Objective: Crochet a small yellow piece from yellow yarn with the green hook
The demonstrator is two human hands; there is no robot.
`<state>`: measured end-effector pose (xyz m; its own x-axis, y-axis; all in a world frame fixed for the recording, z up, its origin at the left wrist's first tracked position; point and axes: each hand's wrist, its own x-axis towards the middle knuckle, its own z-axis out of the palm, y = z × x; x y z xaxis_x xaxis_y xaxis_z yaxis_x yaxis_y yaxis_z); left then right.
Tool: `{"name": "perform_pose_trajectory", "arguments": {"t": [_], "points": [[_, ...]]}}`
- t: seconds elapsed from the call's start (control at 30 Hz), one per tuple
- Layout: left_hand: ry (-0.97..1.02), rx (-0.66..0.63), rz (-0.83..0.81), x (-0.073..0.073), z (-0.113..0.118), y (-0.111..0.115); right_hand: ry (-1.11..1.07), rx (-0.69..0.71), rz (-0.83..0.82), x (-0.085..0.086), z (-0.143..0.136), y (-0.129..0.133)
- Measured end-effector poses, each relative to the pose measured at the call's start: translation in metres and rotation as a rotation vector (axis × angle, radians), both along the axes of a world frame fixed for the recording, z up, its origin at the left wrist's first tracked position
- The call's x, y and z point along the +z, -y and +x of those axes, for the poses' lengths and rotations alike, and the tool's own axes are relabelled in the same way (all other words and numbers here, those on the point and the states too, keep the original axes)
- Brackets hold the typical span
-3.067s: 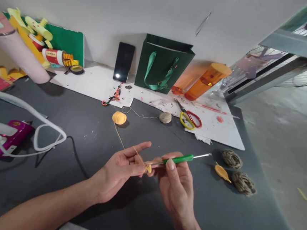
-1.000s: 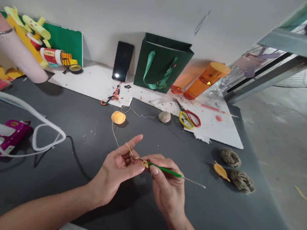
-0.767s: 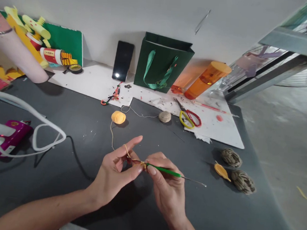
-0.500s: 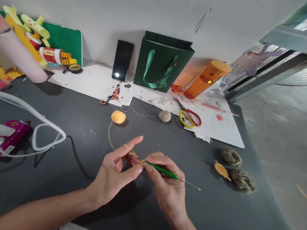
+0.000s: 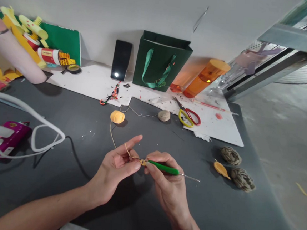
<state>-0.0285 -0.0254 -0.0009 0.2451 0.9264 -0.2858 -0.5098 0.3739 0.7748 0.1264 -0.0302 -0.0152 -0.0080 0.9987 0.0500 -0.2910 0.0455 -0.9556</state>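
Observation:
My right hand (image 5: 167, 182) is closed around the green handle of a crochet hook (image 5: 165, 168), whose thin metal rear end sticks out to the right. My left hand (image 5: 116, 171) pinches a small piece of yellow crochet work (image 5: 143, 162) between thumb and fingers, right at the hook's front end. Its index finger is raised with yellow yarn looped over it. That yarn runs back to a yellow yarn ball (image 5: 117, 117) on the table. The hook's tip is hard to make out among the stitches and fingers.
Scissors (image 5: 187, 117) and a beige yarn ball (image 5: 164, 115) lie beyond my hands. At right are two grey-green yarn bundles (image 5: 230, 155) and a yellow leaf-shaped piece (image 5: 221, 169). A phone (image 5: 121, 60), green bag (image 5: 162, 62) and orange bottle (image 5: 207, 79) stand behind. A white cable (image 5: 47, 129) curls at left.
The hook has shifted slightly in my right hand, its rear end now a little higher and further left. A small gap shows between my hands, with the yellow piece more visible. The view shifted slightly.

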Motion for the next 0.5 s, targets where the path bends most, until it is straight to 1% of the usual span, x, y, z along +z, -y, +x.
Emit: {"name": "perform_pose_trajectory", "arguments": {"t": [0.23, 0.4, 0.5], "points": [[0.038, -0.007, -0.06, 0.0017, 0.0005, -0.0006, -0.008, -0.005, -0.029, -0.0003, -0.0006, -0.0008], [0.057, -0.053, -0.055, -0.0006, 0.0009, -0.001, -0.021, 0.0, -0.036, 0.0009, -0.0017, -0.0008], [0.058, -0.059, -0.053, -0.0009, 0.0007, -0.0008, -0.032, 0.007, -0.035, 0.0011, -0.0017, -0.001]]}}
